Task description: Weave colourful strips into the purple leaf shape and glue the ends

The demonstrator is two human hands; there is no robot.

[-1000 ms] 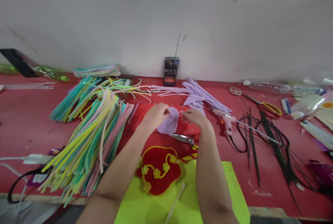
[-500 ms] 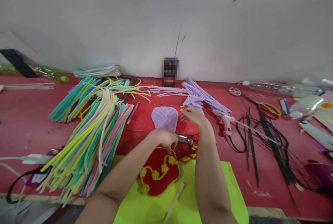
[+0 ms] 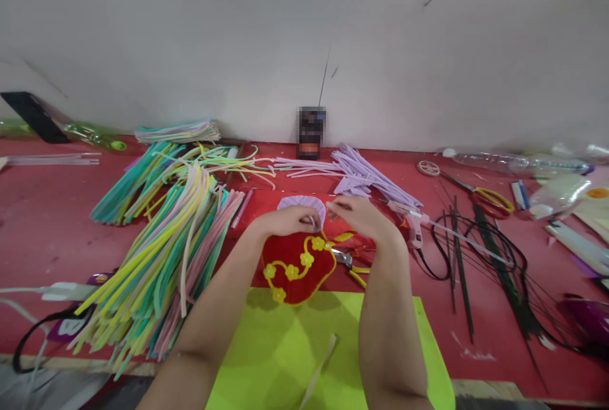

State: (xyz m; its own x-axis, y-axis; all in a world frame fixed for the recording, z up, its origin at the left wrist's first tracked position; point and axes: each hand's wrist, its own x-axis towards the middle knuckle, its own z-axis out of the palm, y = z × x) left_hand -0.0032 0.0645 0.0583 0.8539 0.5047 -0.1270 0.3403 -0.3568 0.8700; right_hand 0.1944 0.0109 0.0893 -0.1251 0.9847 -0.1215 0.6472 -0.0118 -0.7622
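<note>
Red felt piece (image 3: pixel 297 270) shifted farther up, mostly off green mat (image 3: pixel 285 353); now mid-worktop (image 3: pixel 47 207), just near of purple fan (image 3: pixel 304 202). Left hand (image 3: pixel 283 221) pinches its top edge. Right hand (image 3: pixel 359 216) meets it there, grip unclear. Risk: thin pinch slips, yellow trim snags on cutters (image 3: pixel 349 262) just right.

Red piece (image 3: pixel 297 264): fuzzy matt pile, yellow flowers same fuzz. Lilac piece (image 3: pixel 299 204): ribbed, soft, matt. Pastel stems (image 3: pixel 176 238): fluffy, matt. Table (image 3: pixel 47 226): dull red, faintly rough. Lime sheet (image 3: pixel 280 359): smooth, flat finish. Pliers (image 3: pixel 349 262): shiny bare metal, yellow plastic grips. Glue gun (image 3: pixel 413 226): smooth plastic.
</note>
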